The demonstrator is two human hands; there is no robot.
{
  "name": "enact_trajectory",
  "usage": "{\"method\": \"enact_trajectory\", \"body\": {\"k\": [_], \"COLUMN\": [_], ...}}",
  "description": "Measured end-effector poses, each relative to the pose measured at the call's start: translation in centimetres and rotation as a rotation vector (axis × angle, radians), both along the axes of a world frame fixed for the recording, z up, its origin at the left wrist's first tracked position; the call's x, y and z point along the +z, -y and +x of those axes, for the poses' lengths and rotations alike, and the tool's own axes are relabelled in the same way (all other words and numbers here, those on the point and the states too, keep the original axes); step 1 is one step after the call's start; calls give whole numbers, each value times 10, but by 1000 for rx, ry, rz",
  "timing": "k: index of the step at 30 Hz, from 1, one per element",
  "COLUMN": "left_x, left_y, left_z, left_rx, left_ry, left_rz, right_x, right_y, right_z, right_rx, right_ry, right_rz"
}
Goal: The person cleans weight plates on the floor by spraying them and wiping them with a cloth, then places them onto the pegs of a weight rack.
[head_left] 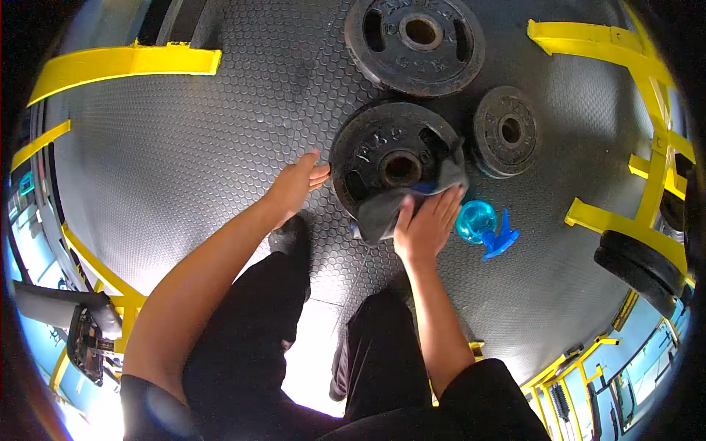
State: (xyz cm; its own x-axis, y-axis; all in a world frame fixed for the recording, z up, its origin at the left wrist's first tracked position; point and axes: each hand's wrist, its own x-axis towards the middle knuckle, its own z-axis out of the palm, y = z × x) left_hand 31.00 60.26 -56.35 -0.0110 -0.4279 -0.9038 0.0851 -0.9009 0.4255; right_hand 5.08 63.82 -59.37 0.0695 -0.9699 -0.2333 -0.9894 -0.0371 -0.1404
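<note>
A black weight plate lies on the studded rubber floor in front of me. My left hand rests against its left edge, fingers extended. A grey cloth is draped over the plate's near edge, and my right hand presses flat on it, with a bit of blue showing under the fingers. A blue spray bottle lies on the floor just right of my right hand.
A larger weight plate lies farther away and a small one to the right. Yellow rack frames border the floor on both sides. More plates sit at right. My legs are below.
</note>
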Motion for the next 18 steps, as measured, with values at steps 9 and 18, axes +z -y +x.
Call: {"method": "enact_trajectory", "body": {"k": [9,18], "left_x": [6,-9], "left_y": [4,-5], "left_z": [1,19], "left_rx": [-51,11], "left_ry": [-32,-70], "left_rz": [121,167], "right_x": [-15,7], "right_y": [121,64], "right_z": [70,110], "right_rx": [-64,421], "right_ry": [65,356], "right_rz": [-289,-92]}}
